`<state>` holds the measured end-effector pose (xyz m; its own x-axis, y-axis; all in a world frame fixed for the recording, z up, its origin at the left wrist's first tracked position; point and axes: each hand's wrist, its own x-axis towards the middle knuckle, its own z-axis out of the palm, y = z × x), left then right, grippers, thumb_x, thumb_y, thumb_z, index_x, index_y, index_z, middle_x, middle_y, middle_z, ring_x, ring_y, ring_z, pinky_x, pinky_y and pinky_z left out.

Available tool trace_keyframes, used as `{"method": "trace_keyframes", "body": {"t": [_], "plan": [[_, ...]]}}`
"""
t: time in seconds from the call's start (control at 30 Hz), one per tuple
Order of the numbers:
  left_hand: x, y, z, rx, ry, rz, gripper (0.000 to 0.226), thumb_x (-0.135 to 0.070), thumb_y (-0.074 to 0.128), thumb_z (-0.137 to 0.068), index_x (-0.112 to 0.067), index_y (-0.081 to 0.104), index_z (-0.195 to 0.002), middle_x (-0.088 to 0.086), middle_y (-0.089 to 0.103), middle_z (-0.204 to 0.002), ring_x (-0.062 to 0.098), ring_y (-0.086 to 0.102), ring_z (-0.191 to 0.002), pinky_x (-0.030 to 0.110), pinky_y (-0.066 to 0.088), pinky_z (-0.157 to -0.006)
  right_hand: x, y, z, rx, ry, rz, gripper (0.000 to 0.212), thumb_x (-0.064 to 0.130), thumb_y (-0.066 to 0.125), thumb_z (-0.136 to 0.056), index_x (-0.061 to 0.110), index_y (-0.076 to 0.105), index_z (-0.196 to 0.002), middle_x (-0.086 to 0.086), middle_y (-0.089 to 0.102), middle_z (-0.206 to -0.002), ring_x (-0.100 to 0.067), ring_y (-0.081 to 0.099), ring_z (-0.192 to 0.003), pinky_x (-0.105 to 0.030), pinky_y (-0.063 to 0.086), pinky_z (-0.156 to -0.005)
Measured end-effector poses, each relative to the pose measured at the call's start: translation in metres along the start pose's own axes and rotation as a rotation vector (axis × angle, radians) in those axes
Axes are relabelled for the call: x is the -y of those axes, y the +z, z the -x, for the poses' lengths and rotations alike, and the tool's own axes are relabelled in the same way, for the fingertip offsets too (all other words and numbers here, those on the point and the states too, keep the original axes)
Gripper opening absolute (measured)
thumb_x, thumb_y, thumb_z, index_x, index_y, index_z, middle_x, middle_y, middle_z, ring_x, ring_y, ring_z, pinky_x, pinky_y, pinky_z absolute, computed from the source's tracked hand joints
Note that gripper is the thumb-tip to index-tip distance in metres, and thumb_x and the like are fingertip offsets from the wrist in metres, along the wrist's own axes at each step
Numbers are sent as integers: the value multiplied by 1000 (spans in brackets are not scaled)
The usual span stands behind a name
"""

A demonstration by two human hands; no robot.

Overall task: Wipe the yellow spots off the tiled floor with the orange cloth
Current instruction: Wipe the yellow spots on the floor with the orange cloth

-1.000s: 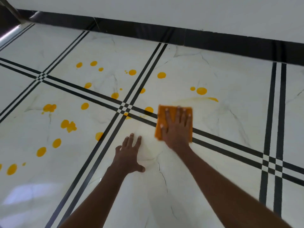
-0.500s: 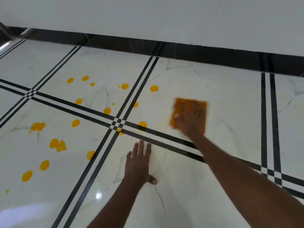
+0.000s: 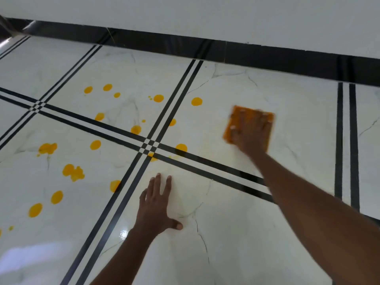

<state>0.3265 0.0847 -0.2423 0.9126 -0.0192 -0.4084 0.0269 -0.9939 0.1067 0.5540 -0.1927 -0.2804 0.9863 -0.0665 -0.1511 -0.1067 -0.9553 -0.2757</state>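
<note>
My right hand (image 3: 250,134) lies flat on the orange cloth (image 3: 242,114) and presses it onto the white tiled floor (image 3: 298,124), right of centre; both are blurred by motion. My left hand (image 3: 157,204) rests flat on a near tile with fingers spread, holding nothing. Several yellow spots remain left of the cloth: one (image 3: 196,101) just beyond it, one (image 3: 181,148) on the black line, and a large blotch (image 3: 73,171) further left. The tile under the cloth shows only a faint yellowish smear.
Double black lines (image 3: 148,145) cross the floor between the tiles. A black skirting strip (image 3: 246,54) and a white wall run along the far side. A bright reflection (image 3: 123,234) shines on the tile near my left wrist.
The right hand has slid the cloth forward and to the right, over the spots that lay on that tile; they are gone. The left hand has stayed planted.
</note>
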Motion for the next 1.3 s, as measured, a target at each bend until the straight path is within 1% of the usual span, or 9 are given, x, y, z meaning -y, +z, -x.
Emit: {"method": "trace_keyframes", "body": {"t": [0.1,0.2,0.37,0.47,0.6,0.73,0.9,1.1,1.3], "plan": [[5,-12,3,17,-21,-39,144,-60,83,-63,-24,-22,-155,11,-24,-164,33,-16,-152,48,6,-123,83,36,50,-29,-286,104,75,59,21,-96,28,19,-163,-27,16,-167,-53,15,-153,-67,11,-123],[-2,-18,6,23,-40,-46,142,-51,85,-67,-24,-23,-155,11,-26,-163,33,-13,-153,45,11,-123,62,31,119,88,-457,126,74,62,21,-100,32,3,-164,-18,2,-172,-44,2,-157,-62,7,-125],[1,-8,5,-21,-54,-43,142,-49,86,-68,-26,-24,-155,9,-24,-164,31,-12,-154,43,12,-123,-50,1,94,57,-178,190,76,61,20,-97,24,22,-163,-27,22,-166,-53,28,-147,-65,20,-120],[5,-4,4,-11,-48,-37,142,-50,86,-67,-27,-23,-155,8,-24,-164,30,-13,-153,44,11,-124,-8,-8,18,35,-59,98,87,65,14,-89,20,23,-163,-36,21,-162,-59,23,-147,-70,14,-120],[9,-9,4,-6,-74,-28,143,-53,86,-65,-21,-19,-157,5,-22,-165,28,-12,-154,44,12,-125,110,31,33,100,-299,110,85,64,8,-88,26,17,-164,-30,10,-167,-54,12,-153,-67,7,-123],[12,-8,19,7,-157,-11,139,-65,78,-67,-19,-17,-157,9,-18,-166,31,-7,-154,48,13,-124,84,45,119,97,-536,164,75,63,18,-98,29,12,-164,-23,11,-170,-48,13,-155,-64,12,-124],[23,4,21,-35,-138,38,139,-70,75,-65,-23,-19,-156,6,-19,-166,31,-10,-154,51,8,-122,-10,24,160,74,-384,212,78,63,20,-97,24,13,-164,-25,11,-169,-50,17,-153,-65,16,-122],[47,-11,27,26,-78,116,135,-57,84,-65,-26,-7,-159,-1,-15,-167,23,-9,-154,47,7,-124,142,41,74,118,-294,119,85,65,17,-90,20,24,-162,-34,19,-164,-57,19,-150,-71,13,-120],[61,-14,47,62,-73,67,126,-54,83,-69,-17,3,-160,5,-3,-168,26,0,-154,42,14,-124,139,55,139,196,-660,218,80,69,17,-96,27,15,-164,-23,13,-169,-48,15,-154,-66,16,-122]]}}
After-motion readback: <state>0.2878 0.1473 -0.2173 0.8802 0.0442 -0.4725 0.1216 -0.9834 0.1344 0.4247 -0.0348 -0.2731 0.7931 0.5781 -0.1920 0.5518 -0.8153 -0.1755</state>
